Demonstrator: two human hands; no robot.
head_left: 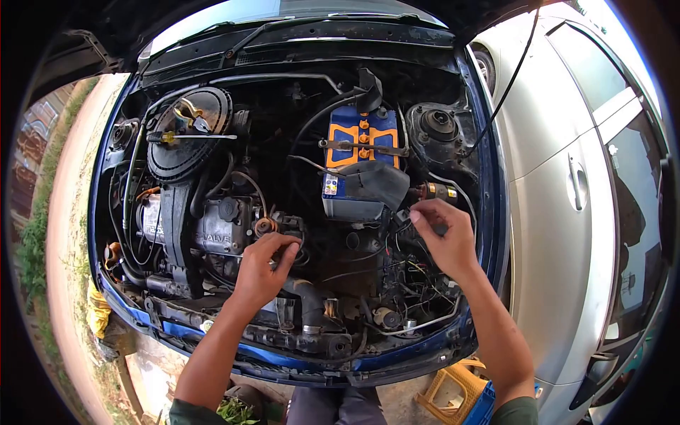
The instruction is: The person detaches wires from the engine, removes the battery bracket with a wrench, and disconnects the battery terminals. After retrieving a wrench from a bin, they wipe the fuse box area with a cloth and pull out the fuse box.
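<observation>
My left hand (265, 268) hangs over the front of the engine, thumb and fingers drawn into a pinch. Whatever is between them, if anything, is too small to name. Just beyond it sits an orange-brown round part (265, 226) with a cable rising from it. My right hand (450, 237) is also pinched, beside a small grey piece (404, 215) at the wiring; I cannot make out what it grips. Behind it stands the blue and orange battery (342, 120), held by a metal bar (365, 147). A black flap (374, 183) covers its near end.
A yellow-handled screwdriver (191, 137) and pliers (190, 112) lie on the round black air cleaner (163, 159). Loose wires (421, 273) spread below my right hand. A silver car (559, 191) stands close on the right. A yellow plastic stool (448, 393) is below the bumper.
</observation>
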